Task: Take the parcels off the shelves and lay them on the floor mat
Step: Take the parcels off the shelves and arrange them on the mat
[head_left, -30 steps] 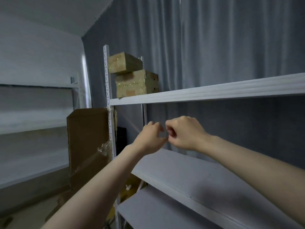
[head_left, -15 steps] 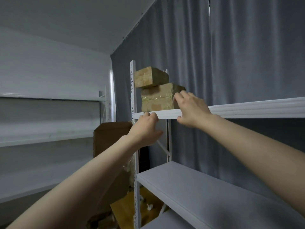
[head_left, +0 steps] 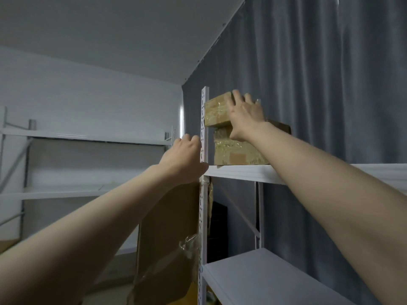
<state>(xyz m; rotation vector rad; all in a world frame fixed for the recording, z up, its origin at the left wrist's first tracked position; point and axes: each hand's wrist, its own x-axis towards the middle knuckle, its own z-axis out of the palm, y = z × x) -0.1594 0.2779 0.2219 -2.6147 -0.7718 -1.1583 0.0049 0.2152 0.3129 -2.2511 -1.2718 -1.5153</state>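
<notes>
Two tan cardboard parcels wrapped in glossy clear tape are seen stacked at the left end of the white metal top shelf [head_left: 242,172], hard against the white perforated upright post [head_left: 204,128]. The smaller upper parcel [head_left: 217,113] is set askew on the larger lower parcel [head_left: 233,150], its left end overhanging towards the post. The right hand [head_left: 246,115] is raised to the upper parcel and laid against its near right face, fingers [head_left: 236,96] spread and nearly straight, tips reaching its top edge. The thumb is held lower, by the top of the lower parcel; whether it hooks beneath the upper one cannot be told. Both parcels are seated on the shelf, neither lifted. The left hand [head_left: 182,159] is held just left of the post, level with the shelf edge, its back to the camera and fingers curled in towards the palm; nothing is seen held in it, and the thumb is noted at the shelf's front corner. A dark grey pleated curtain [head_left: 330,84] is hung behind the rack. A bare white lower shelf [head_left: 264,278] is seen beneath. A large brown cardboard sheet [head_left: 169,227], with crumpled clear tape on it, is propped upright left of the post. A second white shelving rack [head_left: 88,139] is stood along the pale left wall.
</notes>
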